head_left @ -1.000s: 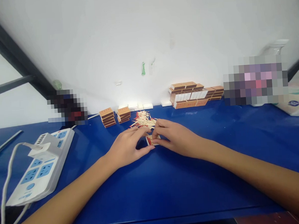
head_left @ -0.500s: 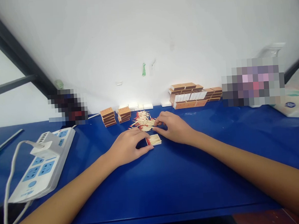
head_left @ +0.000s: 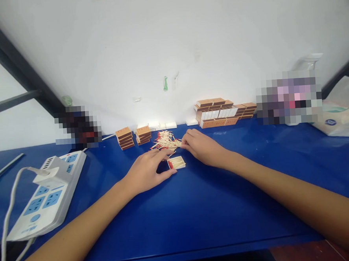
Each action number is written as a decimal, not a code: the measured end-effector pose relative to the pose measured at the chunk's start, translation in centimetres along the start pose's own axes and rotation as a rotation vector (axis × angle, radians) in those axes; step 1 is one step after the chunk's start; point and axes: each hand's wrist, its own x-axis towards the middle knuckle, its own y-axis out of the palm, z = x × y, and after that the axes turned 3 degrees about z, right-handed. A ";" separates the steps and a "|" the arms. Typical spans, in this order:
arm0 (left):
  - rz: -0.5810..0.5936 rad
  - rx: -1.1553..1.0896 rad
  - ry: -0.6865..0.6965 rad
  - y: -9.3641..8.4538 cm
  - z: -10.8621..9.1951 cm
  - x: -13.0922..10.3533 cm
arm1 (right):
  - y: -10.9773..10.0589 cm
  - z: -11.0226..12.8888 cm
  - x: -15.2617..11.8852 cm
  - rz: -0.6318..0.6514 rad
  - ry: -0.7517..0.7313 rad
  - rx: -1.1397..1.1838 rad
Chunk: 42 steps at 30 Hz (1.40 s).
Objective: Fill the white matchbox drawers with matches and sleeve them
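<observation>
One left hand (head_left: 146, 168), spread at the tray (head_left: 180, 168); right hand (head_left: 204, 145) pinched, apparently on matches (head_left: 177, 143).

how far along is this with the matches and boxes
Looks done: the stacked matchboxes, though their contents are hidden. In hand: an open tray holding matches, the left hand at its end, the right hand at the loose pile. Apparently left: that pile, and perhaps the white boxes by the wall; whether they're empty, I can't tell.
</observation>
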 end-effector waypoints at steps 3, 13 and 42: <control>0.011 -0.016 -0.016 0.0 0.0 0.1 | -1.3 -0.1 -0.5 -0.033 -0.017 0.046; 0.030 -0.128 -0.088 -0.2 0.1 0.1 | -1.2 3.4 -1.5 0.070 -0.019 0.414; 0.026 -0.130 -0.056 -0.2 0.1 0.1 | -2.2 3.6 -2.2 0.091 -0.079 0.359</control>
